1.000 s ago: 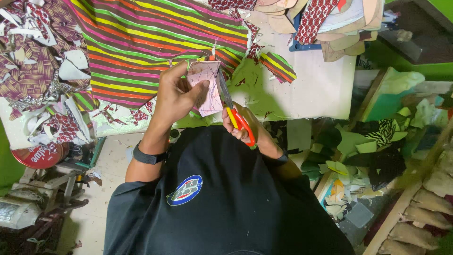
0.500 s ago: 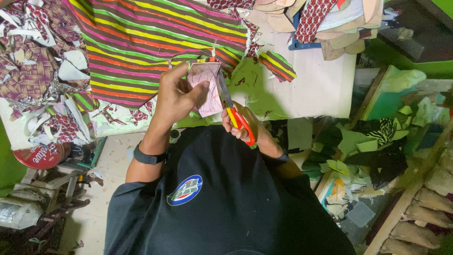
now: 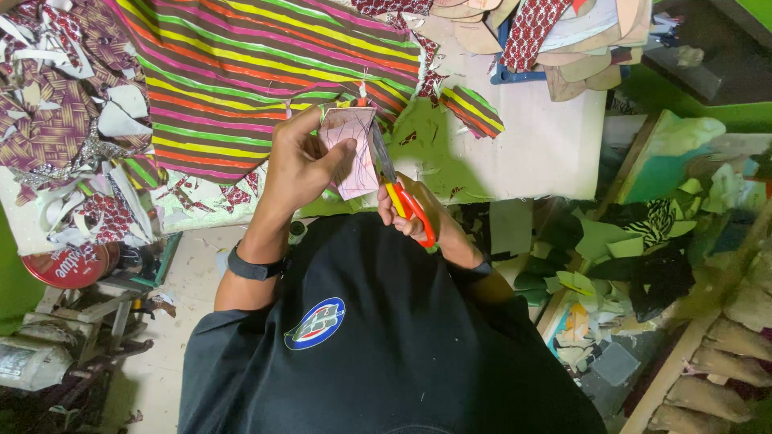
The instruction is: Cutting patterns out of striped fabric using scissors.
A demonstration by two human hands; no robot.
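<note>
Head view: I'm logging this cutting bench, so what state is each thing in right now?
Left hand: pinching the pink piece.
Pink piece: held up off the table, blades at its right edge.
Right hand: fingers through the scissor handles.
Scissors: red and yellow handles, blades pointing up along the piece; open or closed unclear.
Striped fabric: spread flat on the table.
Scraps: strewn at the table's left.
Red tin: lid on.

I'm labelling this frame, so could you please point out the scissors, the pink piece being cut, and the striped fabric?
scissors (image 3: 412, 210), head view, on the orange-red handle loop.
pink piece (image 3: 354, 153), head view, on its middle, right of the thumb.
striped fabric (image 3: 241, 72), head view, on its flat centre.
</note>
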